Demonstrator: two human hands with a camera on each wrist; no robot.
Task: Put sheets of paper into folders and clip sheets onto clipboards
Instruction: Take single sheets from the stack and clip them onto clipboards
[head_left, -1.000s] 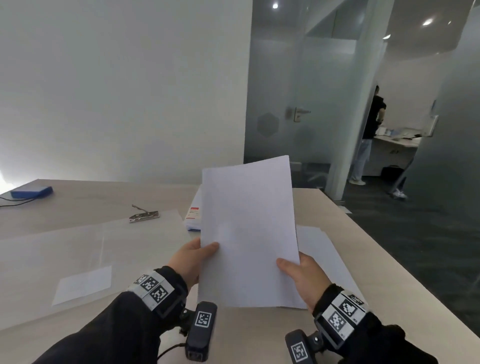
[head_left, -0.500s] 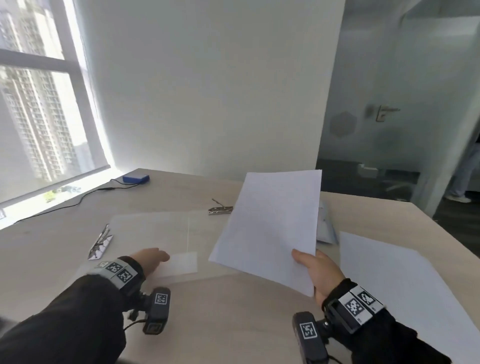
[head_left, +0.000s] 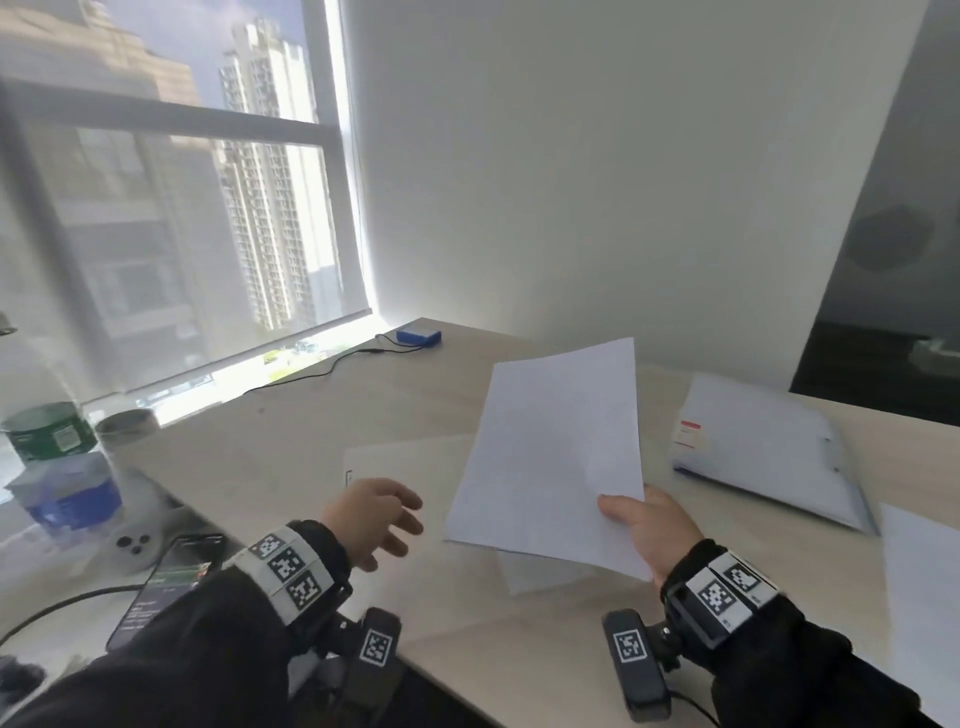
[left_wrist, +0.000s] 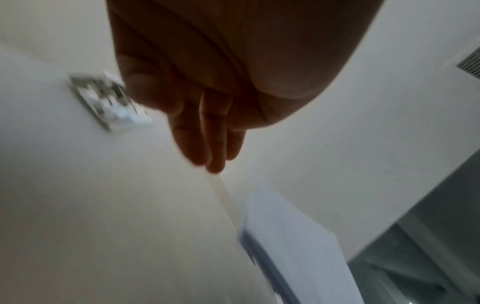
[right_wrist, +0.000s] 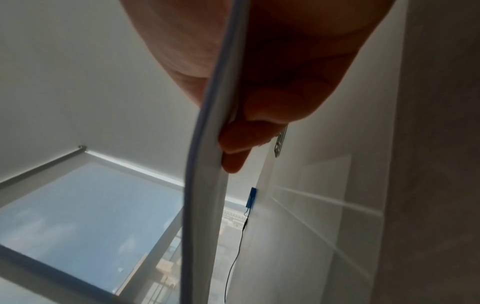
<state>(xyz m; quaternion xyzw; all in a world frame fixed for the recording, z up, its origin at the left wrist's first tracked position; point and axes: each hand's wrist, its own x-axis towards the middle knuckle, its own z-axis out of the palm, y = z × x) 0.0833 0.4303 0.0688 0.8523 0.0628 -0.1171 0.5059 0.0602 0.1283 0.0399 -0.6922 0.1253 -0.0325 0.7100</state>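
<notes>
The sheets — plain white, a thin stack — are hanging tilted above the table, their lower right corner pinched by the right hand. A clear clipboard is lying flat beneath them, its metal clip blurred. A white folder is lying closed to the right — well apart.

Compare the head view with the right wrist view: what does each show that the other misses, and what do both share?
Only the head view shows the left hand open and holding nothing, the wrapped paper pack, and the phone.
Only the right wrist view shows the fingers curled under the sheets' edge.
Both show the right hand pinching the sheets, the blue box with its cable, and the window.
</notes>
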